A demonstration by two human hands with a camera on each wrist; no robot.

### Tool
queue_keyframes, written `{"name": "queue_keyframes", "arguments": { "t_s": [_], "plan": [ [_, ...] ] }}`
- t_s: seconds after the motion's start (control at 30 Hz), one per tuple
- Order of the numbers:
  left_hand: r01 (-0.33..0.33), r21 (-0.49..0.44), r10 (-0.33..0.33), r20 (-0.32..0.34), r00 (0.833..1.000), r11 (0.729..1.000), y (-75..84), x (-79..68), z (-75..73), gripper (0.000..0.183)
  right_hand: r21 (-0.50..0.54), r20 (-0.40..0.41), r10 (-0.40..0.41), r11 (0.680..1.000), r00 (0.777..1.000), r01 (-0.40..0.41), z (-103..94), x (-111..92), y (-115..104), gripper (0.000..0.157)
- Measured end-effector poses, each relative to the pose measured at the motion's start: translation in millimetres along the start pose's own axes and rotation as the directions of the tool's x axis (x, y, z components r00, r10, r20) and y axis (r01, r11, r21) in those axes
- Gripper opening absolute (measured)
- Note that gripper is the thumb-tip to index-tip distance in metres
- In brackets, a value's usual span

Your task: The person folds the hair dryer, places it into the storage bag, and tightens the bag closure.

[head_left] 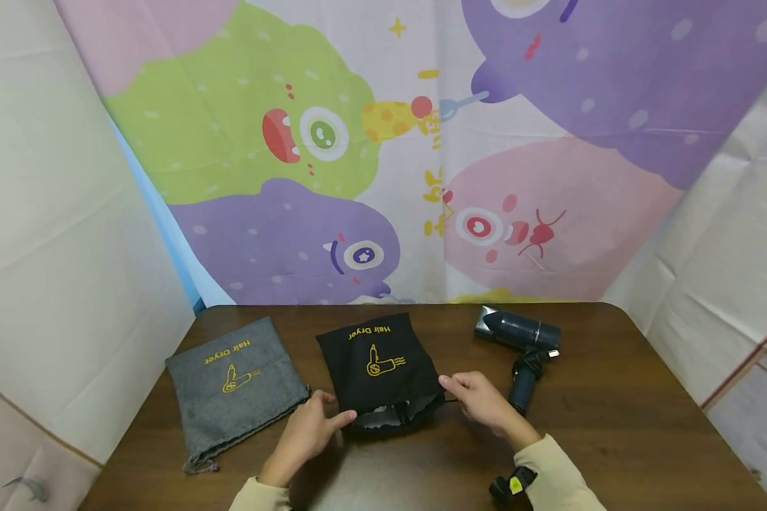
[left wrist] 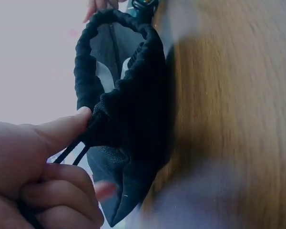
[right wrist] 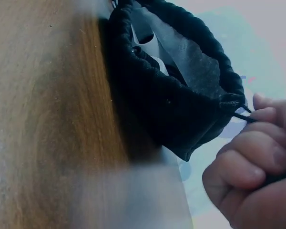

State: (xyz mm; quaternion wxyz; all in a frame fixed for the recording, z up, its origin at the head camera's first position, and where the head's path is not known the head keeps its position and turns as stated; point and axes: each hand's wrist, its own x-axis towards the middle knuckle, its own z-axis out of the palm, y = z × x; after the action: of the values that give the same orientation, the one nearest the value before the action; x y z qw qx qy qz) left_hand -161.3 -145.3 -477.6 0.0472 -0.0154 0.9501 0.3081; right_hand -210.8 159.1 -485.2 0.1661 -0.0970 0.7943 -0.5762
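A black drawstring bag (head_left: 383,387) printed "Hair Dryer" lies on the table with its gathered mouth open toward me. My left hand (head_left: 308,429) pinches one corner of that mouth, its other fingers curled; two cords run down beside the thumb in the left wrist view. At the opposite corner, my right hand (head_left: 486,406) grips the black drawstring (right wrist: 243,117), which stretches from the bag to the fingers. White and dark items (right wrist: 152,50) show inside the bag; their kind is partly hidden.
To the left a grey drawstring bag (head_left: 236,387) lies flat on the brown table (head_left: 613,426). A dark hair dryer (head_left: 518,330) with its cord wrapped round the handle lies at the right. Behind the table hangs a cartoon-printed cloth (head_left: 415,262).
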Motion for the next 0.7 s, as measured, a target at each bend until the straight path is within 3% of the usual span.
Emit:
{"name": "queue_keyframes", "arguments": {
  "t_s": [0.13,0.3,0.4,0.53,0.7],
  "plan": [
    [-0.019,0.021,0.018,0.039,0.999,1.0,-1.9,2.6,0.3,0.062,-0.054,-0.018,0.03,0.998,0.999,-0.031,-2.8,-2,2,0.038],
    [-0.062,-0.037,0.065,0.096,0.993,0.997,-7.8,7.4,6.0,0.058,-0.121,0.068,0.073,0.991,0.995,-0.064,-8.6,-5,6,0.043],
    [-0.074,-0.066,0.081,0.101,0.992,0.995,-9.0,9.5,9.4,0.058,-0.161,0.111,0.048,0.986,0.993,-0.03,-10.8,-7,7,0.041],
    [-0.106,-0.09,0.114,0.09,0.989,0.99,-7.0,11.7,12.0,0.056,-0.211,0.103,0.001,0.977,0.995,0.02,-13.5,-9,5,0.037],
    [-0.144,-0.104,0.152,0.073,0.986,0.984,-3.1,14.9,16.5,0.052,-0.134,0.093,-0.001,0.991,0.996,0.014,-16.4,-11,2,0.037]
  ]
}}
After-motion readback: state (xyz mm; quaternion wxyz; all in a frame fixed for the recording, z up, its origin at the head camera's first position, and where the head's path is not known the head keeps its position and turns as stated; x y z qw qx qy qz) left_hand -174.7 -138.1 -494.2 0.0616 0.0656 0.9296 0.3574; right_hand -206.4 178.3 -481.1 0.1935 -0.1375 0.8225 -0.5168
